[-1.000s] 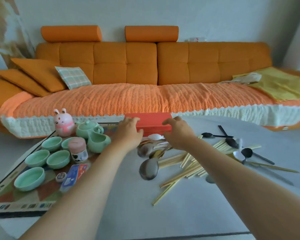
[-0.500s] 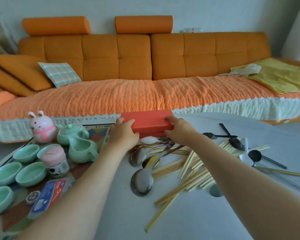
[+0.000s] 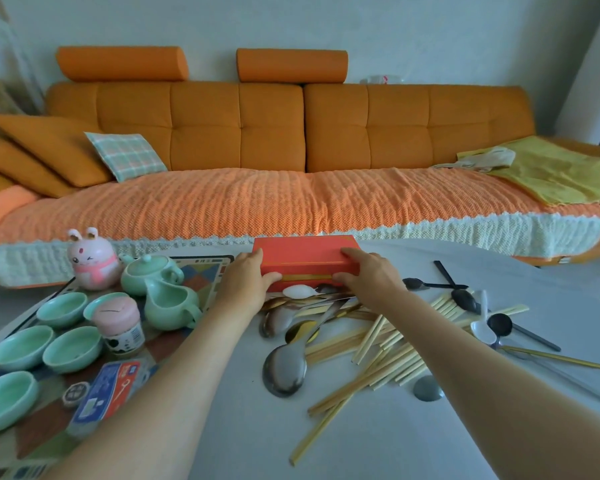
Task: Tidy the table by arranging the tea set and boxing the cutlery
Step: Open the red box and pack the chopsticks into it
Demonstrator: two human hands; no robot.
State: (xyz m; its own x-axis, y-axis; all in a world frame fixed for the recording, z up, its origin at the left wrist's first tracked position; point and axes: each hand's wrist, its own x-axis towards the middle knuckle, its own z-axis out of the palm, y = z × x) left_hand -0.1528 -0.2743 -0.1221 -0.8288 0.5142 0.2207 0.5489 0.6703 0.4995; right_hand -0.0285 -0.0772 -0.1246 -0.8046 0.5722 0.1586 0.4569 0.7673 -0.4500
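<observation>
Head view: at the table's point(image 3: 222, 427) far edge, the left hand point(image 3: 245, 285) and right hand point(image 3: 371, 278) grip the red box point(image 3: 305, 261) by its ends, fingers curled over it. Just before it lie heaped spoons point(image 3: 284, 372) and chopsticks point(image 3: 378, 358).

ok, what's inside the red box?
Can't be seen: the red box has its lid on, left hand and right hand gripping its ends. Chopsticks and spoons lie outside on the table.

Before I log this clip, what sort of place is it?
Most likely a home living room: an orange sofa with cushions, and a table before it holding a green tea set and loose cutlery.
</observation>
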